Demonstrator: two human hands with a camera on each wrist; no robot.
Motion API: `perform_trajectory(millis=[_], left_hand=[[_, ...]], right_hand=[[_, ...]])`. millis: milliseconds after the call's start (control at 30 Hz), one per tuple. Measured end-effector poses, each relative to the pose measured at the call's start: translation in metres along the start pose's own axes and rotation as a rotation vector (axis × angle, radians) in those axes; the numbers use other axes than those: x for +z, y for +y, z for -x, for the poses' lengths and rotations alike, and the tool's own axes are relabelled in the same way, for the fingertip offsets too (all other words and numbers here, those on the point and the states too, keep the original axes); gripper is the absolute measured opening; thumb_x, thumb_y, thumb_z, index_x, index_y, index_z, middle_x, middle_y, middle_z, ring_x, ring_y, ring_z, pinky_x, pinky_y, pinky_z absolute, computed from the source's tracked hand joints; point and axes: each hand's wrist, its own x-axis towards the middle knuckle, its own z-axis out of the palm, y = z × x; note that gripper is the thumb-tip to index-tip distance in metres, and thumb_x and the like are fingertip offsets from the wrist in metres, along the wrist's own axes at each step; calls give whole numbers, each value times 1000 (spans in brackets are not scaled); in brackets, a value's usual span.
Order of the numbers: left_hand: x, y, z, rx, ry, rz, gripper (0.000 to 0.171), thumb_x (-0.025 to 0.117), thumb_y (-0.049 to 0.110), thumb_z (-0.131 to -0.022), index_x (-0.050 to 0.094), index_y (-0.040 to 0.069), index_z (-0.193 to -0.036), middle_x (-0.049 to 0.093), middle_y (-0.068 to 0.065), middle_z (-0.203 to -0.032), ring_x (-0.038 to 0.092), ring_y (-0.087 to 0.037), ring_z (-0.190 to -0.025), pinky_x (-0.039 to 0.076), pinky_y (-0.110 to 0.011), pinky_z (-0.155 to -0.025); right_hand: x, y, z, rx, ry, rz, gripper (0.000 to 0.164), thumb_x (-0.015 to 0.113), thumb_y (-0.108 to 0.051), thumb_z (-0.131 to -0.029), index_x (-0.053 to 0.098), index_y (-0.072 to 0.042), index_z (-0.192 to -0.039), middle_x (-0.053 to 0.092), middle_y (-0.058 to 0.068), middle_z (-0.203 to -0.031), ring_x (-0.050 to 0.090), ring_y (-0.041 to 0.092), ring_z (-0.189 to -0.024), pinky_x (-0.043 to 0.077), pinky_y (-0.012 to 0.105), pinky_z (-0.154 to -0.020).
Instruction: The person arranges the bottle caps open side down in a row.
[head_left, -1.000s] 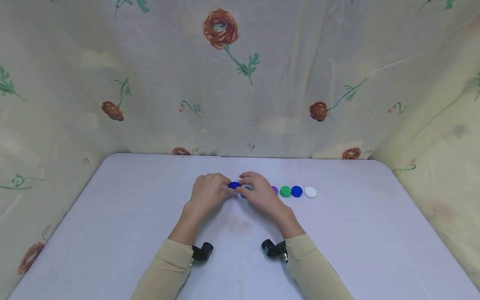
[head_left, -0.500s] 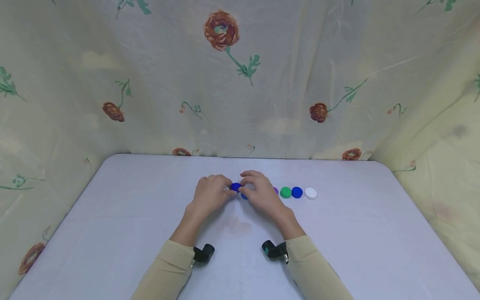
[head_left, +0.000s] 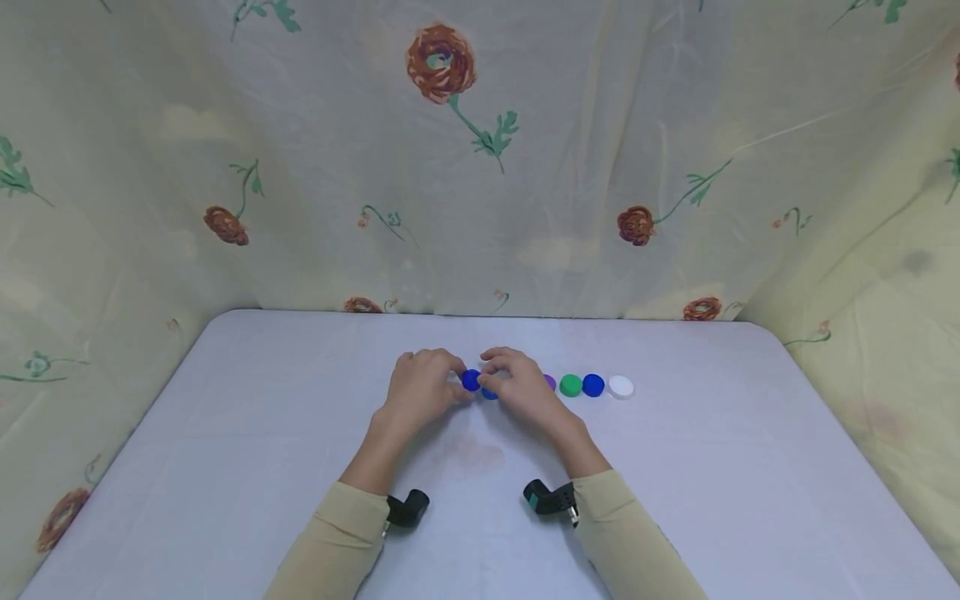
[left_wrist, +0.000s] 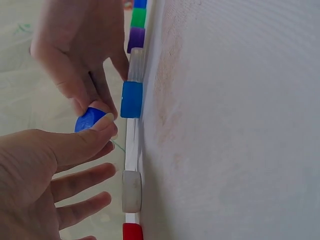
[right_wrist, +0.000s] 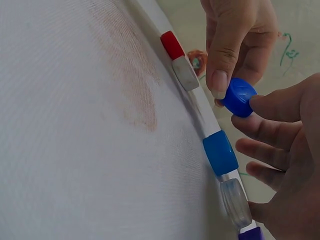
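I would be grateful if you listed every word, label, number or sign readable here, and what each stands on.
No text can be read.
Held blue cap: faint marks on its top, too blurred to read.
Light-blue cap: no lettering visible.
Backdrop cloth: printed flowers, no lettering visible.

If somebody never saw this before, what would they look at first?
Probably the round deep-blue plastic cap pinched by the left hand and the right hand above the white table, near the middle of the head view. Next, perhaps the bright green round plastic cap lying to the hands' right. Behind, high on the pale cloth, a big rusty-red printed flower stands out too.
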Motion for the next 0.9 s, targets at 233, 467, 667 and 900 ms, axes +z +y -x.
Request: perform_trajectory(millis=[233,467,667,900], left_hand=[[2,1,-2,-9,11,-26,34,82,34,-82,77,19,-112,74,-2,-118,66,-27,-116,39,-59,-108],[1,2,-1,13,40,-44,35,82,32,-82,76,22,-114,74,-2,-119,66,-27,-117,39,-60,-108],[2,1,-1,19,57,-45,34,82,31,-81,76,22,-113,74,-2,-118,66,-26,-116,41,-59,-106],[4,0,-1,-5,33,-64,33,79,38,-84,76,22,-113,74,-1,-118,65,-27,-117,38,-61,-109]], right_hand=[[0,2,-2,-3,6,-21,23,63,-23,-94,75,-4,-95,62,10,-136,47,34,-139,34,54,-116],[1,4,-2,-20,12,-29,23,63,-22,-94,76,-3,-94,63,12,-135,48,35,-137,36,54,-115],[1,2,-2,-14,15,-24,26,62,-23,-95,76,-2,-98,62,12,-136,47,35,-138,34,54,-117],[0,4,-1,-53,13,12,26,59,-19,-95,75,0,-105,62,14,-136,47,35,-138,33,52,-117]])
